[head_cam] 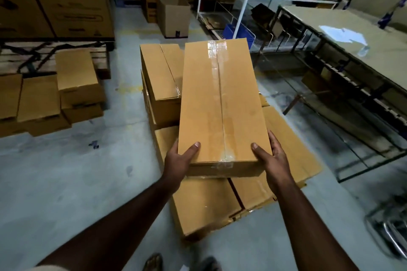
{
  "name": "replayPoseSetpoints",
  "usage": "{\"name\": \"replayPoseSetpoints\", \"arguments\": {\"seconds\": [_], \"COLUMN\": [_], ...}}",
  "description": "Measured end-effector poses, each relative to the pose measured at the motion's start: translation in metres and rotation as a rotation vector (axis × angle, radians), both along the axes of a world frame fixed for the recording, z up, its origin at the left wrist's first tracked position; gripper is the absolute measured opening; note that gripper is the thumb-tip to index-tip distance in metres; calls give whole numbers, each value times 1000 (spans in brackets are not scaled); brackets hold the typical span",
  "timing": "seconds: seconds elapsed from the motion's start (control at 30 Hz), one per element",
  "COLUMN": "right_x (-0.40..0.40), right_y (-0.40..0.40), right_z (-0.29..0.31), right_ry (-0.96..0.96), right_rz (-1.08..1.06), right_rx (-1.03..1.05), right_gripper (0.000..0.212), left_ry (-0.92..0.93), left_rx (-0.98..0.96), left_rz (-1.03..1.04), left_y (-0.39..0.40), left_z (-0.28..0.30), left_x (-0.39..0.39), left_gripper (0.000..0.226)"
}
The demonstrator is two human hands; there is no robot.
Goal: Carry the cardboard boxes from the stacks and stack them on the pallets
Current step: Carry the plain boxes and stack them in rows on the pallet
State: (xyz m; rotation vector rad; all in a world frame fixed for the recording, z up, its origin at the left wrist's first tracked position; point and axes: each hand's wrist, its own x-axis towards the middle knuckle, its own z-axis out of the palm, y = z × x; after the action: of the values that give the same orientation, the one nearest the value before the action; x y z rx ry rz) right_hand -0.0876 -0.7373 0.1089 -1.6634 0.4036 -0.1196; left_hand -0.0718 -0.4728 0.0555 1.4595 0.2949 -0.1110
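Left hand (179, 158) and right hand (272, 156) clamp only the near end of the long taped box (222, 103), centre frame; far end could dip and slip onto the stack (163, 86).

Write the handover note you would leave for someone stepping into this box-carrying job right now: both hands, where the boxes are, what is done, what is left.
Left hand and right hand grip the near corners of a long taped box, thumbs on top.
It is held over the stack of boxes on the floor; a shorter box stands behind it to the left.
More small boxes sit at far left beside a wooden pallet.
Done: box is in hand. Left: carry it to a pallet, set it down, repeat.
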Motion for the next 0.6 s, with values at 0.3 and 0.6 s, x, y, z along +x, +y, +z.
{"name": "replayPoseSetpoints", "arguments": {"seconds": [0.3, 0.6], "right_x": [93, 184], "right_y": [-173, -306], "right_z": [-23, -31], "right_ry": [-4, 90], "right_rz": [175, 390], "right_rx": [21, -8], "right_gripper": [75, 78], "left_ry": [-8, 36], "left_rx": [-24, -24], "left_rz": [-48, -209], "left_y": [-165, -267], "left_z": [-18, -15], "left_x": [49, 112], "left_gripper": [82, 119]}}
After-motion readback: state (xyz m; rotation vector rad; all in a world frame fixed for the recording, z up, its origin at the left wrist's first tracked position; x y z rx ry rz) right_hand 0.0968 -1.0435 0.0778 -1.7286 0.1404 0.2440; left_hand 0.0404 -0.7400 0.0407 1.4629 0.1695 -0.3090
